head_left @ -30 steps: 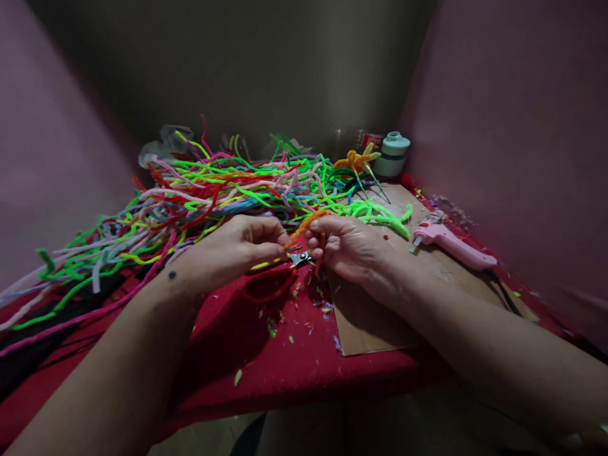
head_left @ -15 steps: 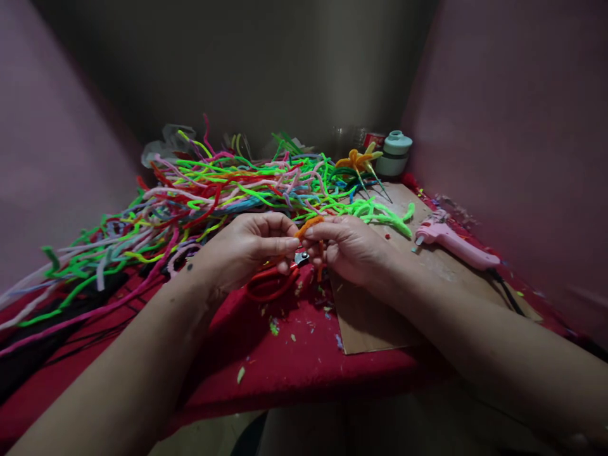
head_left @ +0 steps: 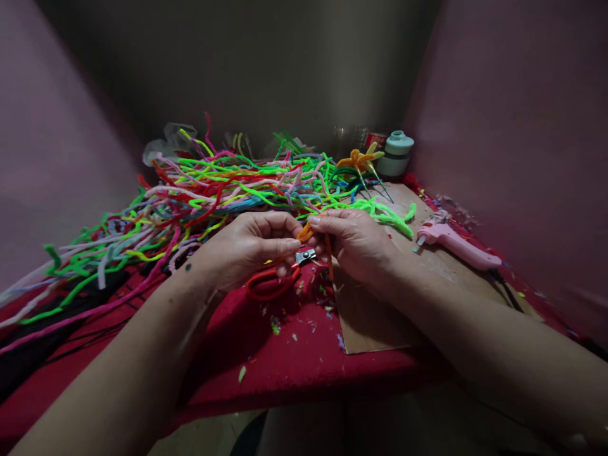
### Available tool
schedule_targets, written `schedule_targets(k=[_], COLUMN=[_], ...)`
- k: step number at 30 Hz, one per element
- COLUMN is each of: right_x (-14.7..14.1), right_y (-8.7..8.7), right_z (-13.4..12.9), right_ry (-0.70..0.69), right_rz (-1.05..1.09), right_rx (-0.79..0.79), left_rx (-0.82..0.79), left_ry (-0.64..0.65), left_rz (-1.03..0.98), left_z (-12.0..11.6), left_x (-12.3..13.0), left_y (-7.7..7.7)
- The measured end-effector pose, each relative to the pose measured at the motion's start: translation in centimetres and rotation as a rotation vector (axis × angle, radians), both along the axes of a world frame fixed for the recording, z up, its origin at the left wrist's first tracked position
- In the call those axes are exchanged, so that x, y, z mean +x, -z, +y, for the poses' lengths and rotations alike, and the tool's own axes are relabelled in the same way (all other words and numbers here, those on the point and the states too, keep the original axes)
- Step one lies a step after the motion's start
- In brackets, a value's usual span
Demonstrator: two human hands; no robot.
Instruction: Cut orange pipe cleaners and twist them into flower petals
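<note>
An orange pipe cleaner (head_left: 304, 233) is pinched between both hands above the red cloth. My left hand (head_left: 254, 244) closes thumb and fingers on its left part. My right hand (head_left: 354, 244) grips its right part, and one strand hangs down beside the fingers. Beneath the hands lies a pair of red-handled scissors (head_left: 273, 288), its metal pivot showing between them and its blades partly hidden. Past the hands spreads a tangled heap of coloured pipe cleaners (head_left: 228, 183).
A pink glue gun (head_left: 458, 246) lies on a cardboard sheet (head_left: 375, 326) at the right. Behind it are orange and yellow pipe-cleaner flowers (head_left: 361, 161) and a pale teal bottle (head_left: 396, 154). Fuzz scraps dot the red cloth (head_left: 280, 364). Walls rise on both sides.
The orange pipe cleaner has been bent into a tighter loop between my fingers. My right hand has shifted slightly right, and its hanging strand shows longer.
</note>
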State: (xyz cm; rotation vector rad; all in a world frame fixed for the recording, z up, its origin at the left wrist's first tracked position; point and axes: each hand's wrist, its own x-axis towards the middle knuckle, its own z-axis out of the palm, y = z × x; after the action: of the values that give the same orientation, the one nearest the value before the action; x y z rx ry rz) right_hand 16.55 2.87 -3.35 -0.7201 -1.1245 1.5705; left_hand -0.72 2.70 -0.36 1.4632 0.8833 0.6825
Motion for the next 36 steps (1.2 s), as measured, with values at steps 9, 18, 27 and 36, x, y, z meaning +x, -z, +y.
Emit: schedule_targets(k=[9,18,27,36], right_x=[0.2,0.3,0.2,-0.2], right_y=[-0.2,-0.6,-0.3,-0.7], right_z=[0.0,-0.6,-0.6,-0.9], right_ry=[0.04,-0.095,0.037,0.244], right_rz=[-0.095,-0.289,0.014,-0.136], right_rx=[0.051,0.079,0.143,0.252], left_rx=[-0.085,-0.017,0.093,0.189], left_ry=[-0.148,-0.343,-0.331,-0.298], left_rz=[-0.086,-0.176,-0.065,-0.021], left_z=[-0.3,0.4,0.0,-0.7], left_x=[0.8,0.1,0.5,1.3], left_y=[0.1,0.1,0.3,0.1])
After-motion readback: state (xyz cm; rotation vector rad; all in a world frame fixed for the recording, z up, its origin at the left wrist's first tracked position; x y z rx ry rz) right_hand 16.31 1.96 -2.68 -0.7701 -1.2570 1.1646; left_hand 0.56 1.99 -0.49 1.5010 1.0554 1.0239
